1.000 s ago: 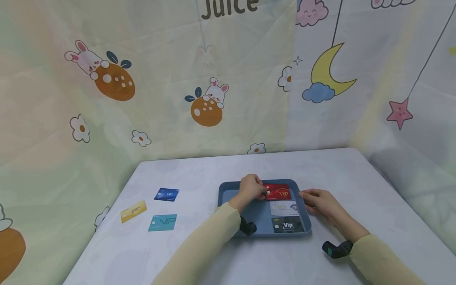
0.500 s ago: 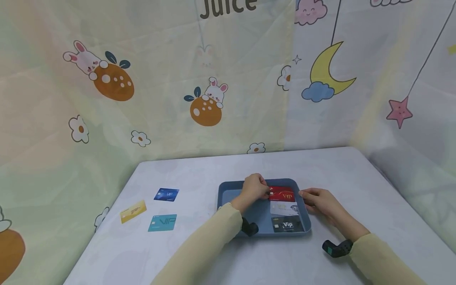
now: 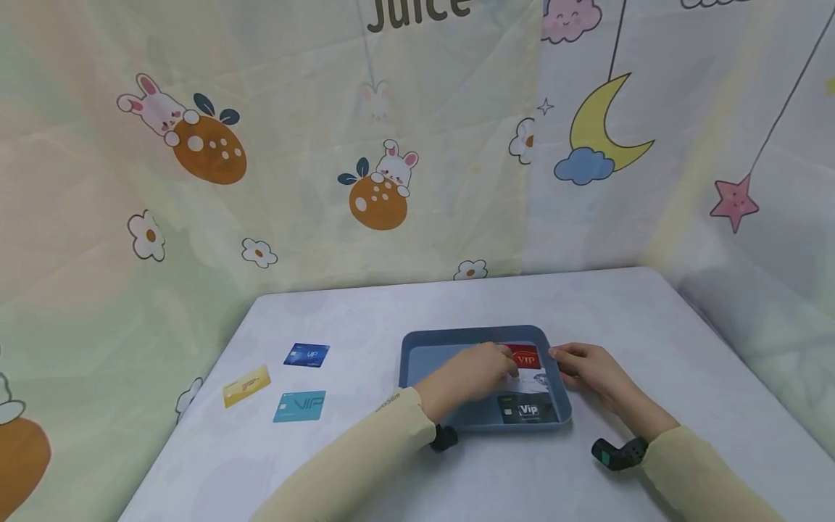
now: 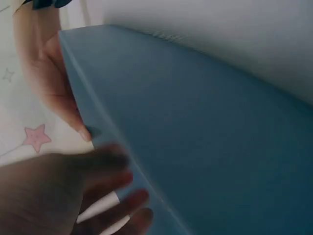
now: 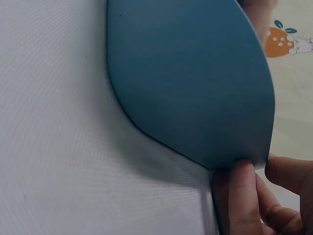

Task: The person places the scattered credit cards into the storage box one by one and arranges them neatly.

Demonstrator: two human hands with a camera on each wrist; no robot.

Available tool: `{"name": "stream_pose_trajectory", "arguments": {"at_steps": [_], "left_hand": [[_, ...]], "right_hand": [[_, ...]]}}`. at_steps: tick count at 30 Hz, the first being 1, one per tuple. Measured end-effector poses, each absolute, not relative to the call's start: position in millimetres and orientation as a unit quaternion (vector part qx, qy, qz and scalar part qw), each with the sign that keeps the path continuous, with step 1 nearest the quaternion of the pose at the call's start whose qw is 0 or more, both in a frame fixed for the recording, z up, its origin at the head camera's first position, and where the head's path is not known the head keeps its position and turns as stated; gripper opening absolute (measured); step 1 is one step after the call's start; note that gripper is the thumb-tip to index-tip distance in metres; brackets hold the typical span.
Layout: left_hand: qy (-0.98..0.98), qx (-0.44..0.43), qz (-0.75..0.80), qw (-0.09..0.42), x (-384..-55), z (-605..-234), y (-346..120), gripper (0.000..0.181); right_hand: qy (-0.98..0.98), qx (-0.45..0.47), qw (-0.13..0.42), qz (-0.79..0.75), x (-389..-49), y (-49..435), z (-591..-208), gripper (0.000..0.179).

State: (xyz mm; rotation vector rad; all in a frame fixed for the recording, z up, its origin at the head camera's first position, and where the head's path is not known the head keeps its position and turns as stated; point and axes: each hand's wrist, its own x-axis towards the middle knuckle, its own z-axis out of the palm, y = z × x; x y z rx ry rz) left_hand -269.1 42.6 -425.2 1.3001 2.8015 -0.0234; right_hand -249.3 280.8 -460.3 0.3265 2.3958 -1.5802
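A blue tray (image 3: pixel 472 333) sits on the table. Along its right side lie a red VIP card (image 3: pixel 528 357), a white card (image 3: pixel 533 384) and a black Vip card (image 3: pixel 527 409), one below another. My left hand (image 3: pixel 468 373) hovers over the tray, its fingertips at the left parts of the red and white cards, which it partly hides. Blurred in the left wrist view, its thumb and fingers stand apart with nothing seen between them. At the tray's right edge, my right hand (image 3: pixel 595 370) pinches the rim, thumb on top and fingers (image 5: pixel 243 191) against the outer wall.
Left of the tray, a dark blue card (image 3: pixel 306 355), a yellow card (image 3: pixel 246 386) and a teal VIP card (image 3: pixel 299 407) lie on the white table (image 3: pixel 365 319). Printed cloth (image 3: pixel 293 145) hangs behind the table.
The red card has shifted right and slightly down in the tray. My left hand has left its left edge and moved down and right, toward the white card. My right hand keeps its place.
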Motion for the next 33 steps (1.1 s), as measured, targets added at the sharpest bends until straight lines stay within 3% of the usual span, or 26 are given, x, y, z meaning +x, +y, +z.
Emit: {"name": "stream_pose_trajectory", "arguments": {"at_steps": [7,15,26,33], "left_hand": [[0.896,0.436,-0.009,0.078,-259,-430,36,0.032],[0.893,0.445,-0.047,0.045,-262,-431,44,0.036],[0.904,0.412,-0.073,0.089,-273,-443,56,0.055],[0.878,0.464,-0.084,0.089,-260,-428,48,0.049]], "right_hand": [[0.826,0.109,0.123,-0.539,-248,281,-459,0.068],[0.827,0.105,0.118,-0.539,-247,280,-460,0.069],[0.821,0.1,0.121,-0.548,-244,279,-466,0.068],[0.823,0.104,0.12,-0.545,-245,279,-463,0.068]]}}
